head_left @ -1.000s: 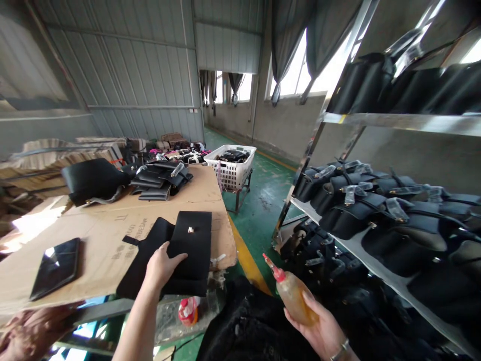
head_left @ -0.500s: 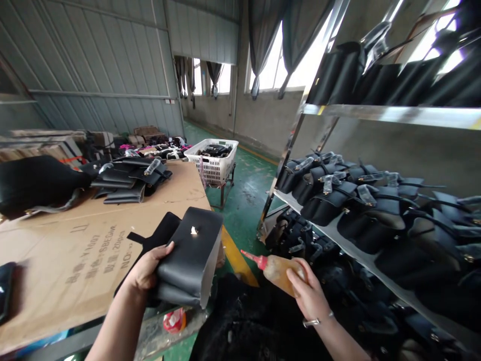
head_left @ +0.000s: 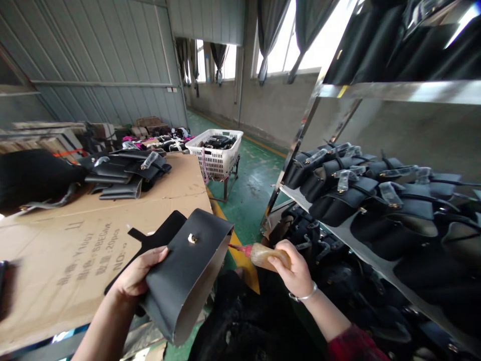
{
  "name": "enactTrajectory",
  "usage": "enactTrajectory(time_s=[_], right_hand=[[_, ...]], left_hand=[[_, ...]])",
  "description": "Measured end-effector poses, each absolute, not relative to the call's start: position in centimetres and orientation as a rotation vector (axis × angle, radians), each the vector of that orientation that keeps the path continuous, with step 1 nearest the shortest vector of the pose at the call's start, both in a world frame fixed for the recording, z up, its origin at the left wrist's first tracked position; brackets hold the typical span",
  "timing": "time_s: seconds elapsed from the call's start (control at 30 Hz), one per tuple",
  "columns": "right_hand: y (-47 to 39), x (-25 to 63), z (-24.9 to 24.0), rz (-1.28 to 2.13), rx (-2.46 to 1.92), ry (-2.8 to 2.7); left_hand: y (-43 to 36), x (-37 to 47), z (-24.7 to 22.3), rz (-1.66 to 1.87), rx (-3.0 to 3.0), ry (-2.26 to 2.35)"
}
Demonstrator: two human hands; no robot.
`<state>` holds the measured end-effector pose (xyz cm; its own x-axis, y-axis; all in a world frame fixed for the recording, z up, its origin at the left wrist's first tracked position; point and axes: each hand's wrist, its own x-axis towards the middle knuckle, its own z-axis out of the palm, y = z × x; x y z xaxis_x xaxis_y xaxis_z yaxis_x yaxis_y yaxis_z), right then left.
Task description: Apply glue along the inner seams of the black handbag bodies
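Observation:
My left hand (head_left: 145, 273) grips a black leather bag piece (head_left: 188, 271) by its left side, thumb on the front face. The piece has a small gold clasp (head_left: 192, 238), and its open edge faces right. A black flap with a narrow strap (head_left: 161, 233) extends behind it at the left. My right hand (head_left: 295, 268) is closed around a squeeze bottle (head_left: 263, 255) with yellowish contents and a red nozzle. The nozzle tip points left, at or very near the upper right corner of the piece; contact is unclear.
Cardboard (head_left: 180, 185) covers the table at left, with a pile of black bag parts (head_left: 128, 173) on it. A white basket (head_left: 216, 163) stands on a metal stand beyond. At right, a metal rack (head_left: 296, 155) holds rows of black bags (head_left: 391, 200).
The bag piece has tilted, turning its open edge more toward me. The bottle has moved left, bringing its nozzle to the piece's corner. The view has shifted slightly.

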<state>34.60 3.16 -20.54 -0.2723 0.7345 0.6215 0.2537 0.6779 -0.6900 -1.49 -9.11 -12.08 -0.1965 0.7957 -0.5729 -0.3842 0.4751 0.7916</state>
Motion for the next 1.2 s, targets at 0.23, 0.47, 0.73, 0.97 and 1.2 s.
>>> enactTrajectory(time_s=[0.23,0.47,0.73,0.97,1.2], right_hand=[[3.4,34.9,-21.6,0.599,-0.846,-1.804],[3.3,34.4,-22.1,0.608,-0.812,-1.829],[3.5,34.2,-23.1,0.613,-0.822,-1.82],[2.5,34.1,-23.4,0.675,-0.863,-1.809],[0.9,34.0,-23.3,0.725,-0.875,-1.789]], left_hand=[[-8.5,-1.6,-12.4,1.095,0.289,1.343],[-8.4,-1.4,-12.3,1.086,0.271,1.402],[-8.2,-1.4,-12.4,1.065,0.299,1.435],[-8.4,-1.3,-12.2,1.048,0.327,1.46],[-8.2,-1.1,-12.0,1.017,0.321,1.491]])
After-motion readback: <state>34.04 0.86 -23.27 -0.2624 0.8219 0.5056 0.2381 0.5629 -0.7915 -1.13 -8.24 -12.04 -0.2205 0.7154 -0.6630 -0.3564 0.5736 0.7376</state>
